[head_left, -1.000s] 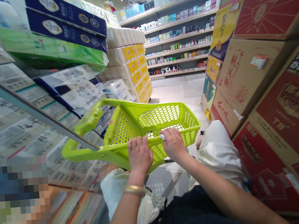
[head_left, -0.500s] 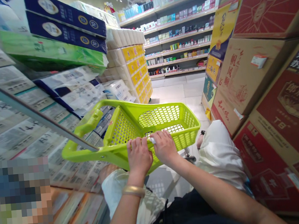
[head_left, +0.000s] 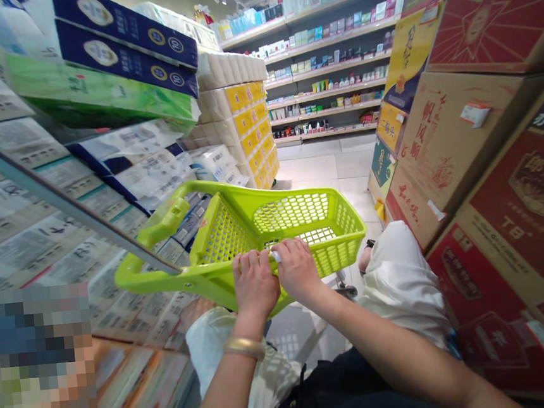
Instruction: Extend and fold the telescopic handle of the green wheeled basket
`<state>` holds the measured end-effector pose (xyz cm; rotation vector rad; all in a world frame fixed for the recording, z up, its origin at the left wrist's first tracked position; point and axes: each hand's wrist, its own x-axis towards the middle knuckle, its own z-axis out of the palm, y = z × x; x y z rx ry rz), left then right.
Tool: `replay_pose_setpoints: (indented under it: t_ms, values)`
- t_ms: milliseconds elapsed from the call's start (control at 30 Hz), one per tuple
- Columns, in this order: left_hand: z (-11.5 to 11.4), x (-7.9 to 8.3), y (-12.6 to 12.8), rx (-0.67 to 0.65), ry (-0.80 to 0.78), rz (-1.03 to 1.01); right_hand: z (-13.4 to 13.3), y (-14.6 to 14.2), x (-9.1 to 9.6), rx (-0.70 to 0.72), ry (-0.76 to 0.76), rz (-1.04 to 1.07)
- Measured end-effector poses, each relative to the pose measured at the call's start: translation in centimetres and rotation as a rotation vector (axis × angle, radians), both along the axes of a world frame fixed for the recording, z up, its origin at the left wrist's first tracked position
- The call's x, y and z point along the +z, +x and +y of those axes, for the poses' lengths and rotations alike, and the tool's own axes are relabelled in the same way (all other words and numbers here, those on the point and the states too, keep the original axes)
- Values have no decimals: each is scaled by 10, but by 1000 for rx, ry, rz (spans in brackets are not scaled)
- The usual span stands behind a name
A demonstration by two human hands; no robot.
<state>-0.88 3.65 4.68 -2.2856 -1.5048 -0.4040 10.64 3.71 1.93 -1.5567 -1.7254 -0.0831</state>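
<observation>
Head view, lime-green perforated shopping basket (head_left: 289,212), left hand (head_left: 255,288), right hand (head_left: 297,270) gripping rim (head_left: 337,241)

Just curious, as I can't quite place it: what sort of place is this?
It looks like a supermarket aisle: stacked toilet paper packs, shelves of packaged goods, and a lime-green plastic shopping basket.

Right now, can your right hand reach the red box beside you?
Probably yes, once it lets go. The right hand grips the lime-green basket, and the red carton stands close on that side, with a white bag below.
</observation>
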Motion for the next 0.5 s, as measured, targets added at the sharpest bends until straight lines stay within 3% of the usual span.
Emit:
replay_pose_setpoints:
  t_ms: [100,200,367,500]
  values:
    - [0,0,-1,-11,-4,-2,2,-6,2,36,-5,-12]
    - [0,0,-1,-15,-11,3,0,6,0,48,-9,-24]
    - [0,-1,0,-1,-10,16,-7,32,-7,-27,-8,-6]
    - [1,-2,1,3,4,17,-5,24,-6,-56,-7,-2]
